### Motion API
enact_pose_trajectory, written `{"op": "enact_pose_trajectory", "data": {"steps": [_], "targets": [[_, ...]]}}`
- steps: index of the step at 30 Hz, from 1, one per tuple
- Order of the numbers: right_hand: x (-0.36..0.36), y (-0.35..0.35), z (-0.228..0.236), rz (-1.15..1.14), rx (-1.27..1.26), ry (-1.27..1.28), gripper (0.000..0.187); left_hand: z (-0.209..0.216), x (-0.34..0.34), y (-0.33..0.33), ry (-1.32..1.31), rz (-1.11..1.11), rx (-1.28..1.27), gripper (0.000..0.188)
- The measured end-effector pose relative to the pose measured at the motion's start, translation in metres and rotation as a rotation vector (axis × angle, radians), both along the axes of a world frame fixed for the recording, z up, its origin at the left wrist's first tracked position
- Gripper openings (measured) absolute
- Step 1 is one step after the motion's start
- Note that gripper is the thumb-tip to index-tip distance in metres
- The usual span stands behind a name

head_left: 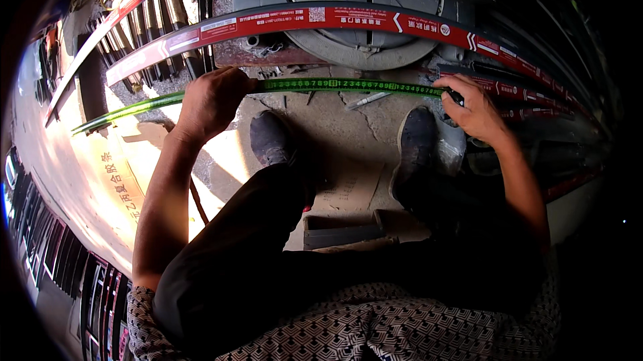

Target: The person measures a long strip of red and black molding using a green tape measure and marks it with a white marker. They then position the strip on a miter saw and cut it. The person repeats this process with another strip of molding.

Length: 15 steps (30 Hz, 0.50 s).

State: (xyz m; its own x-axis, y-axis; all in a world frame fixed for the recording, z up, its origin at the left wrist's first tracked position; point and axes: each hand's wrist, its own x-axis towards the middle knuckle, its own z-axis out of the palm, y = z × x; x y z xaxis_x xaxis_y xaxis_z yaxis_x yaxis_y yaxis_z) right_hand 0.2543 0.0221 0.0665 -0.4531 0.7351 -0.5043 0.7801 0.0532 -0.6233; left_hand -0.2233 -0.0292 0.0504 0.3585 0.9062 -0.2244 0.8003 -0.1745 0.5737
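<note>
A bright green tape measure blade (348,85) stretches across in front of me, above the floor. My left hand (216,101) is closed around the blade, and its free end runs on past that hand to the far left. At the other end my right hand (471,106) is closed on the dark case of the tape measure, mostly hidden by the fingers. Just beyond the blade, a long red-and-white labelled profile strip (281,24) lies roughly parallel to it, touched by neither hand.
A grey round-based machine (375,46) stands ahead. Several dark bars (157,19) lie at the far left, and more red-labelled profiles (529,93) at the right. Flattened cardboard (124,173) covers floor on the left. My shoes (271,136) rest below the blade.
</note>
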Motion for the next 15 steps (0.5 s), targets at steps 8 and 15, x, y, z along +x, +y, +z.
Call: {"op": "enact_pose_trajectory", "data": {"steps": [8, 15], "targets": [[-0.071, 0.0, 0.015, 0.04, -0.045, 0.086, 0.033, 0.01, 0.078, 0.015, 0.016, -0.118, 0.09, 0.006], [-0.084, -0.006, 0.007, 0.036, 0.05, 0.166, 0.029, 0.012, 0.095, 0.016, -0.072, -0.161, 0.16, 0.012]]}}
